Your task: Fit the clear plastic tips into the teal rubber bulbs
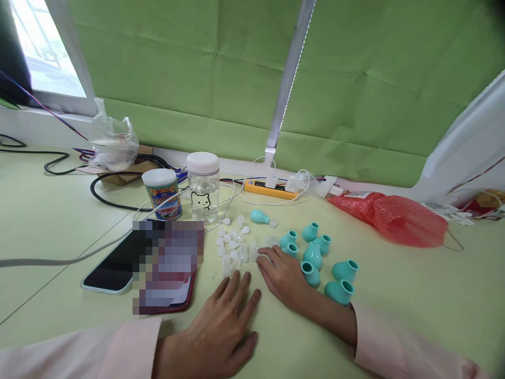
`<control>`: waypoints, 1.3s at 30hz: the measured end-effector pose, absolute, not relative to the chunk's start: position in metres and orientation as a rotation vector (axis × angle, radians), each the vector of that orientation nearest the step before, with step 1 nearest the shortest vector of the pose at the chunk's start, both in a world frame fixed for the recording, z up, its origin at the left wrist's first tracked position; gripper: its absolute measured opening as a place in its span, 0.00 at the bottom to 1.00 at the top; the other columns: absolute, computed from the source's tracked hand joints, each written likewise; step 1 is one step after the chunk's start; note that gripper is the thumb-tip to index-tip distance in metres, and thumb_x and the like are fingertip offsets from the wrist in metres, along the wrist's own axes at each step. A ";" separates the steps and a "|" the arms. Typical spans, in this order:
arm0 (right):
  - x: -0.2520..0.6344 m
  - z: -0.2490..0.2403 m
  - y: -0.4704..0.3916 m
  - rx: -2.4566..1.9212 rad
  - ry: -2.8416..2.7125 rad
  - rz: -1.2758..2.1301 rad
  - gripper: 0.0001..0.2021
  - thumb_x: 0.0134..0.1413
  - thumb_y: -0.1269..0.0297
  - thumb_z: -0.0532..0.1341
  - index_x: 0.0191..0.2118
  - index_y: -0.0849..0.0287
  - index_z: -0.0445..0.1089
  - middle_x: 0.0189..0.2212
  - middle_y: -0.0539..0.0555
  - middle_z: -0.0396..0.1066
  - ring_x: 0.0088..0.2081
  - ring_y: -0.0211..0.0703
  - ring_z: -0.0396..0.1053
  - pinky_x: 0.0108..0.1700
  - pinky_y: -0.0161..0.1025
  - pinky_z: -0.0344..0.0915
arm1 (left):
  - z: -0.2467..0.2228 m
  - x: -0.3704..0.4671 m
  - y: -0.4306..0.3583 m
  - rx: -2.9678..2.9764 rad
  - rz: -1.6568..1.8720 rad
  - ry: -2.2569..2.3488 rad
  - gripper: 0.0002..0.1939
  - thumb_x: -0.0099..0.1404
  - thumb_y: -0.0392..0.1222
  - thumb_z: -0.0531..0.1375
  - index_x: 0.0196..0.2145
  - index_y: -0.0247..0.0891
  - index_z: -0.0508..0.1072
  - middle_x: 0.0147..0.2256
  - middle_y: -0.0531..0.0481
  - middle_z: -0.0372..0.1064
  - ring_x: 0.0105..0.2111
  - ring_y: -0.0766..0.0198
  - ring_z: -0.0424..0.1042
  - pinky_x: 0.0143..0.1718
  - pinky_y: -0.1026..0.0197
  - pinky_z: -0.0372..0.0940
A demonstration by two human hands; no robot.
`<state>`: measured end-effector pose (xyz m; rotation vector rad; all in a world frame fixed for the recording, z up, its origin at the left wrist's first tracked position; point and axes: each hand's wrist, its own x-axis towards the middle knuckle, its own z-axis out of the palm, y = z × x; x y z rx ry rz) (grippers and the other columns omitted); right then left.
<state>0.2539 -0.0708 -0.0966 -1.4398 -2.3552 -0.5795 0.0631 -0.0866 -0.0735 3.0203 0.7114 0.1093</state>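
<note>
My left hand (221,329) lies on the pale green table with its fingers spread and nothing in it. Just beyond its fingertips is a loose group of small white caps (233,244) and clear plastic pieces (243,253). My right hand (284,273) rests to the right of that group, fingers stretched and slightly bent, fingertips touching or right beside a clear piece (254,251). Whether they grip it is hard to see. Several small turquoise vases (313,256) stand or lie on their sides around my right hand. One more turquoise vase (259,216) lies farther back beside a clear piece.
Two phones, one black-screened (118,263) and one partly blurred (185,295), lie at the left. Behind them stand a printed can (162,195) and a water bottle (203,189). An orange power strip (272,190) with white cables and a red plastic bag (394,218) lie along the back.
</note>
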 end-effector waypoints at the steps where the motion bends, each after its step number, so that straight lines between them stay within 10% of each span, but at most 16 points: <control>1: 0.254 -0.096 -0.071 -1.439 -2.346 -0.554 0.08 0.50 0.78 0.52 0.35 0.61 0.64 0.38 0.56 0.66 0.38 0.46 0.62 0.32 0.39 0.62 | -0.074 0.063 -0.085 3.010 0.115 0.731 0.27 0.60 0.42 0.50 0.56 0.29 0.53 0.55 0.25 0.47 0.54 0.35 0.47 0.49 0.39 0.52; 26: 0.236 -0.095 -0.091 -1.187 -1.605 0.733 0.11 0.51 0.67 0.55 0.42 0.55 0.56 0.36 0.53 0.61 0.35 0.38 0.65 0.29 0.33 0.69 | -0.090 0.065 -0.070 2.984 0.321 0.883 0.27 0.60 0.48 0.52 0.53 0.30 0.55 0.57 0.30 0.43 0.56 0.33 0.38 0.49 0.37 0.50; 39: 0.233 -0.096 -0.092 -1.156 -1.531 0.873 0.10 0.51 0.64 0.54 0.40 0.54 0.55 0.36 0.53 0.57 0.33 0.36 0.63 0.25 0.32 0.69 | -0.071 0.070 -0.057 3.197 0.055 0.917 0.18 0.55 0.21 0.48 0.44 0.25 0.63 0.46 0.29 0.62 0.44 0.47 0.63 0.35 0.52 0.67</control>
